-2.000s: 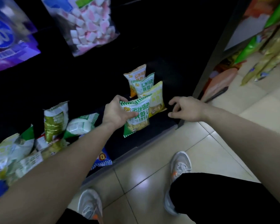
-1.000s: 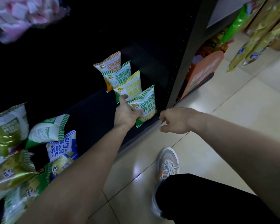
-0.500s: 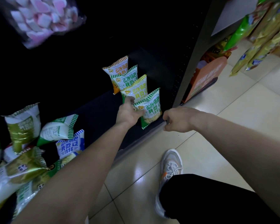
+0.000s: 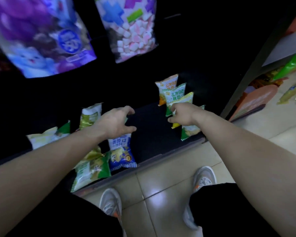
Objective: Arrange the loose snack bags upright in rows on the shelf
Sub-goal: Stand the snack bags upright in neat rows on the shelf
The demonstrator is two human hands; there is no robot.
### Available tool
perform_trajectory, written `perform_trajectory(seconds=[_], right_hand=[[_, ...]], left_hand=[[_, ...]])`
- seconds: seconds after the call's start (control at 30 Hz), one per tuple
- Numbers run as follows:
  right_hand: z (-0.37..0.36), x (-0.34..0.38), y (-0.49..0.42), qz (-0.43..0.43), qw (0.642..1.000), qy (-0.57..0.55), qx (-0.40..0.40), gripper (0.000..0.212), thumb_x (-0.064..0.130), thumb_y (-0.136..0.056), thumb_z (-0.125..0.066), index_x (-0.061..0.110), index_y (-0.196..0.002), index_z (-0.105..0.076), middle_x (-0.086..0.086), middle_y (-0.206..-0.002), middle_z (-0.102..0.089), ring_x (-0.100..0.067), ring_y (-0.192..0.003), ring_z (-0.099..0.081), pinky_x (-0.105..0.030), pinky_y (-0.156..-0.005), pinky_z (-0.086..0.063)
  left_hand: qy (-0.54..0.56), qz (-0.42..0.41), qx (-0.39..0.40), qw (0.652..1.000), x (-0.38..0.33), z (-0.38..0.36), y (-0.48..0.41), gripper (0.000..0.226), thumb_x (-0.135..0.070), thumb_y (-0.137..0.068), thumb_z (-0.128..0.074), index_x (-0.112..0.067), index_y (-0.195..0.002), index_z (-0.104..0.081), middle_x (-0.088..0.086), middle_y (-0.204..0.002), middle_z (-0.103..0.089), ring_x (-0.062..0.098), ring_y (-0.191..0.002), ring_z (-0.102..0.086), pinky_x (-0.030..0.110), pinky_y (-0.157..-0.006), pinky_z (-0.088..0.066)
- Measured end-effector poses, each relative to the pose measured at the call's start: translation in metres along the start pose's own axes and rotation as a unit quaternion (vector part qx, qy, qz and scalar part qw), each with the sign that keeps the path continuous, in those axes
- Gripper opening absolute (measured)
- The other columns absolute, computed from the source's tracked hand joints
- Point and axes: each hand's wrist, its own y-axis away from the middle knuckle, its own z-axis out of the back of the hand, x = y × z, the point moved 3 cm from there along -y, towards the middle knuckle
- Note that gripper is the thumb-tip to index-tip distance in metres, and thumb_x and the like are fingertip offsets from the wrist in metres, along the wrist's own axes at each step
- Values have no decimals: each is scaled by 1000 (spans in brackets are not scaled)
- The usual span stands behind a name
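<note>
Head view looks down both bare forearms reaching over a low, dark shelf. On the left, the left hand hovers palm-down with fingers spread and curled, apart and gripping nothing, just above a blue snack bag lying flat near the shelf's front edge. On the right, the right hand rests against the front of a row of upright bags; its fingers are bent, but whether they pinch a bag cannot be told. That row runs front to back, each crinkled foil packet with serrated top seams, coloured orange, green and yellow. Loose bags in green, gold and white foil lie tumbled at the shelf's left end. Two large glossy pouches hang above. Below, glossy beige floor tiles reflect light around grey sneakers.
</note>
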Motion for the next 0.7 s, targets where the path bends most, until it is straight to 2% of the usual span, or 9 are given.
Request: perform_trajectory(seconds=[0.1,0.23,0.33,0.43,0.53,0.63,0.7], right_hand=[[-13,49,-6,43,999,27,1,62,49,-94,-59,21,-147,-42,-6,-142,-51,-27,-123,-52,-39,-94,-48],[-46,104,-14,102,990,97,28,66,50,-94,-58,21,-149,-37,-6,-142,-48,-27,-123,-51,-40,-93,-49],[-70,122,-26,117,985,118,39,66,51,-94,-57,22,-150,-35,-5,-141,-47,-26,-125,-51,-39,-90,-49],[-103,120,-50,84,988,114,66,66,50,-94,-57,21,-149,-36,-6,-142,-48,-27,-125,-51,-40,-92,-49],[-143,116,-77,9,995,31,90,72,53,-92,-59,14,-148,-37,-12,-145,-47,-30,-126,-51,-41,-96,-49],[-185,126,-98,-41,990,-56,121,69,62,-88,-61,10,-131,-48,-12,-130,-58,-27,-108,-59,-40,-89,-51],[-211,137,-109,-63,984,-111,127,71,66,-86,-60,9,-128,-48,-10,-124,-61,-27,-105,-61,-39,-87,-52]], left_hand=[[-4,42,24,999,44,5,43,65,-49,-85,-69,-23,-138,-45,3,-138,-55,22,-122,-54,35,-93,-49],[49,116,72,989,99,-3,71,67,-48,-83,-73,-20,-138,-48,5,-138,-57,23,-121,-56,33,-95,-47],[66,141,56,986,128,2,72,63,-46,-86,-71,-19,-138,-49,6,-136,-58,25,-120,-56,31,-93,-46],[72,143,77,984,150,-7,68,65,-46,-87,-70,-20,-141,-46,6,-139,-55,25,-122,-55,29,-90,-43],[84,148,119,978,168,-23,61,71,-48,-85,-70,-20,-144,-42,6,-143,-52,26,-126,-51,28,-93,-41],[108,148,135,974,182,-34,52,72,-48,-85,-71,-21,-144,-43,5,-146,-49,26,-127,-51,29,-95,-41],[124,146,144,971,189,-41,50,71,-50,-83,-72,-23,-143,-44,3,-145,-50,24,-125,-52,28,-94,-42]])
